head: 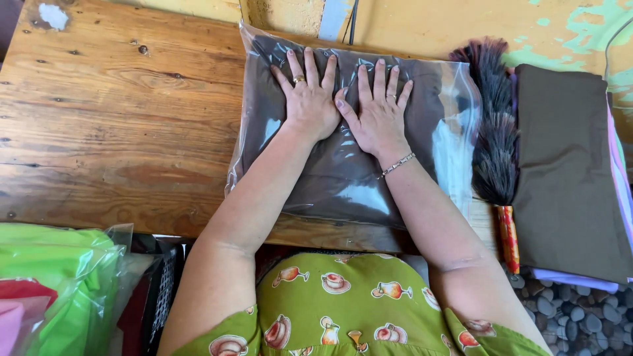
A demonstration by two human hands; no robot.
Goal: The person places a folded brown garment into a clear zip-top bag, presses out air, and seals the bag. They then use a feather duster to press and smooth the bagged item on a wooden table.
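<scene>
At the bottom of the frame your green patterned dress (343,310) filled the view, with bagged green cloth (59,264) stacked at lower left. Both arms ran up to the middle, where the clear plastic bag (343,178) holding folded dark fabric lay flat on the wooden table (119,132), its near edge right at the table's front lip.

Your left hand (308,99) and right hand (377,109) were flat on top of it, side by side, thumbs nearly touching. No grip on anything, fingers spread, palms just pressing down.

The risk I'd guess at: that slick film could've slid under flat palms, and with the pack sitting so close to the near edge it might've slipped off toward you. Trapped air looked like it could've bulged or split a seam too. The feather duster (496,132) sat just beside the bag's right side, so a sideways shove could've knocked it into the folded brown cloth (567,171) at far right.
</scene>
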